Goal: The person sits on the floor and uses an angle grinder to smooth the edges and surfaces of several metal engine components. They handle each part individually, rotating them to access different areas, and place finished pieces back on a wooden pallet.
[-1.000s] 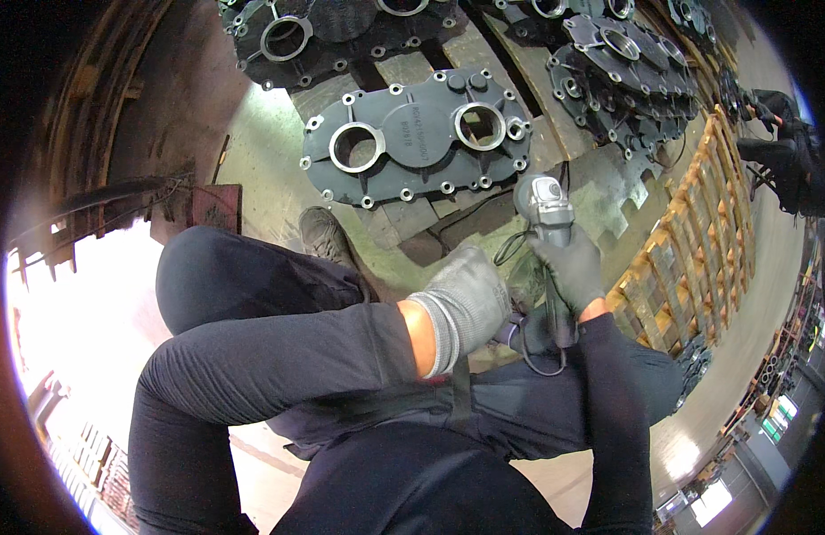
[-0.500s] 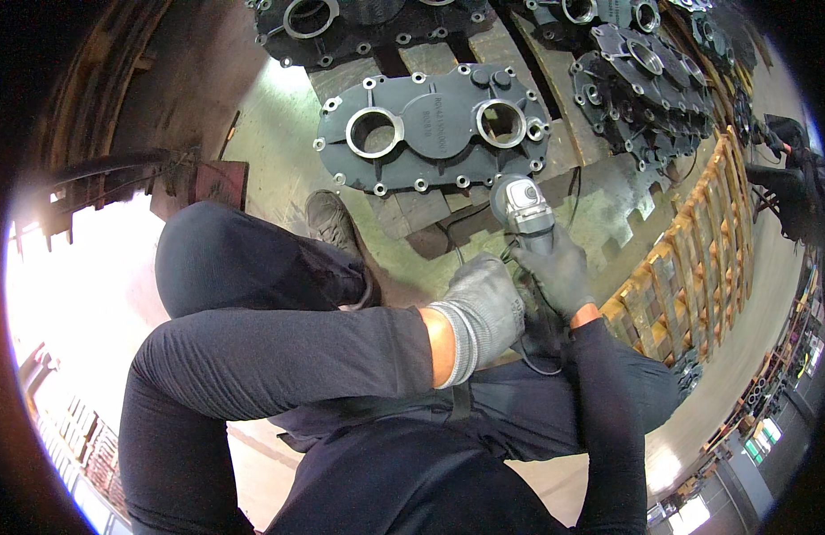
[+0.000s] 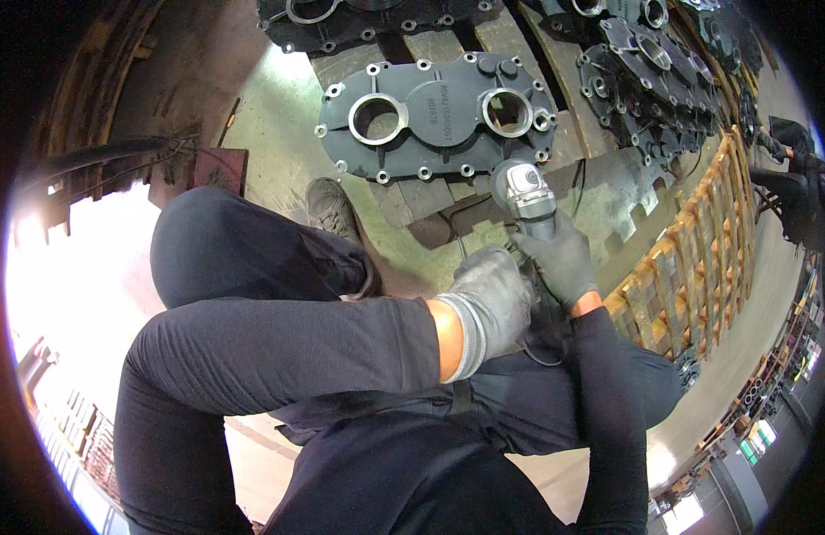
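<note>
You have the angle grinder [image 3: 528, 198] in both gloved hands. Your right hand [image 3: 562, 263] is clenched round its body just behind the head. Your left hand [image 3: 491, 299] is closed over the rear end of the handle, near where the cable [image 3: 541, 352] loops down toward your lap.

The grinder head sits at the near right edge of the dark grey housing cover [image 3: 435, 116], touching it or just off it; you cannot tell which from this view. No sparks or dust show, so whether the disc is spinning is also unclear.

Progress, as a judgement: grinding looks barely begun, if at all. The cover's face, its two large bores and its ring of bolt holes show no fresh bright metal, so nearly the whole perimeter is left.

Room:
- Cover lies flat on timber blocks [image 3: 430, 192] over the green floor [image 3: 279, 134]; its near edge is open to you.
- Your left knee [image 3: 207, 241] and shoe [image 3: 330, 207] sit just near-left of the cover, which limits sweep that way.
- A wooden pallet [image 3: 697, 259] stands on edge to the right, near your right elbow.
- More castings [image 3: 644, 80] crowd the far right, with another [image 3: 359, 13] at the far edge.
- Another person [image 3: 791, 169] is at far right, well apart.
</note>
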Tool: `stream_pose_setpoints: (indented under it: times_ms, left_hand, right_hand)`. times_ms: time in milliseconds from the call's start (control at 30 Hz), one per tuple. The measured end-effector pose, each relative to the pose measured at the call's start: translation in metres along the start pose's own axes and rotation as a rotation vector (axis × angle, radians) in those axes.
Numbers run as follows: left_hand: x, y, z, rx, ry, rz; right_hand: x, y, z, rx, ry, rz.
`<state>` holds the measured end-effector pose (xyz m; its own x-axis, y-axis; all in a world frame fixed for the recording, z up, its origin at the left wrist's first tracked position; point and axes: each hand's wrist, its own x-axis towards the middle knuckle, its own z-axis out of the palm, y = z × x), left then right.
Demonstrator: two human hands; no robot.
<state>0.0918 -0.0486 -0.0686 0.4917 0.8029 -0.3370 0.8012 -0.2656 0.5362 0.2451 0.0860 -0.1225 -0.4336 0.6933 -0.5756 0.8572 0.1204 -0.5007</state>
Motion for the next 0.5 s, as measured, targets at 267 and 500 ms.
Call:
stream_pose_setpoints:
  times_ms: [267, 500]
  left_hand:
    - [0.008, -0.008, 0.014, -0.096, 0.103, -0.062]
    - [0.002, 0.002, -0.002, 0.029, -0.047, -0.070]
  right_hand:
    - [0.002, -0.002, -0.002, 0.008, -0.006, 0.044]
    - [-0.015, 0.021, -0.005, 0.051, 0.042, 0.035]
